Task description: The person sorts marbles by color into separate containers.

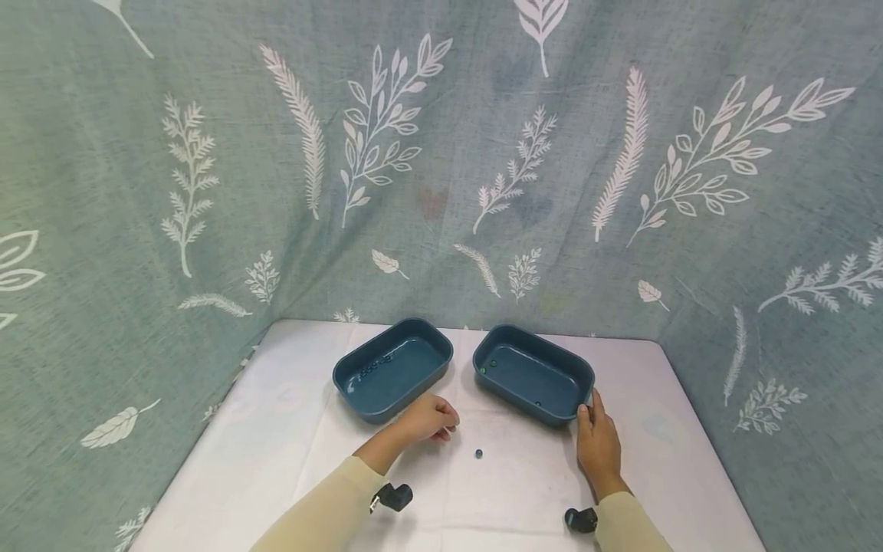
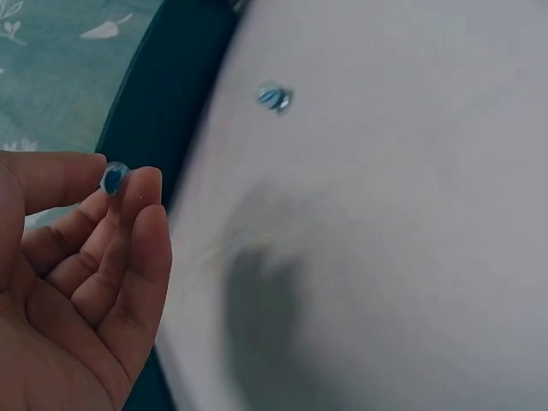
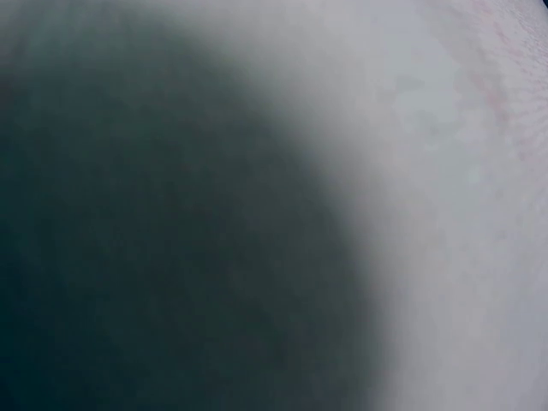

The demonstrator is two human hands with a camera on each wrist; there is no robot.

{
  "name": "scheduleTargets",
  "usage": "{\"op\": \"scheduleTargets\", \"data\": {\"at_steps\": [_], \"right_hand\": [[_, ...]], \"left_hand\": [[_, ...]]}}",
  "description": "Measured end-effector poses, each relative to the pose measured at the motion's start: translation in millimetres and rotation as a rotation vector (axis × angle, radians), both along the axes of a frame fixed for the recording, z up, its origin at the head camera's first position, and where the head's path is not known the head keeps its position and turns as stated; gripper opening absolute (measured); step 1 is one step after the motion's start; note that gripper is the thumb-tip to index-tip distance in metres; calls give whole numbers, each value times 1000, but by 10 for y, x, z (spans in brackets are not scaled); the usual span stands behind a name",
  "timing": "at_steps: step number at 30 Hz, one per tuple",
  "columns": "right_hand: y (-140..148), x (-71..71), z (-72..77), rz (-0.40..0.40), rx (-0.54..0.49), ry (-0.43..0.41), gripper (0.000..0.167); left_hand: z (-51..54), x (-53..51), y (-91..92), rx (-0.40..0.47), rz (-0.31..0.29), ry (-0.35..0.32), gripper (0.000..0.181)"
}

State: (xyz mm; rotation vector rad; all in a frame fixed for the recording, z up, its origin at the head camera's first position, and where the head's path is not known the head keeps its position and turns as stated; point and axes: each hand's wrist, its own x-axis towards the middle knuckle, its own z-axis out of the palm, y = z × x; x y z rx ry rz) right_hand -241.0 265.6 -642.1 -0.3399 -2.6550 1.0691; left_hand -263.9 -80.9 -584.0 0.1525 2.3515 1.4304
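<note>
My left hand (image 1: pixel 428 418) is over the table, in front of the left blue tray. In the left wrist view its thumb and fingertips pinch a clear marble with blue inside (image 2: pixel 114 179). A second blue marble (image 1: pixel 479 454) lies on the cloth, right of that hand. My right hand (image 1: pixel 599 445) touches the near right corner of the right blue tray (image 1: pixel 545 368), its fingers extended along the outside. The right wrist view shows only a dark blur beside the pale cloth, with no hand visible.
The left blue tray (image 1: pixel 414 364) holds several small dark marbles (image 1: pixel 372 366). Two green marbles (image 1: pixel 483 370) and a dark one (image 1: pixel 538 404) lie in the right tray. A white cloth (image 1: pixel 510 506) covers the table, and a leaf-patterned green curtain (image 1: pixel 428 253) encloses it.
</note>
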Motion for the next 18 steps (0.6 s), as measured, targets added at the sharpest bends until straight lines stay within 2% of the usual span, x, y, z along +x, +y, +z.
{"op": "scheduleTargets", "data": {"at_steps": [11,18], "right_hand": [[10,-2,-24,1,-11,3,65],[12,5,-12,4,-9,1,65]], "left_hand": [[287,-133,-294,-2,23,69,15],[392,-277,-446,-9,64,105,16]]}}
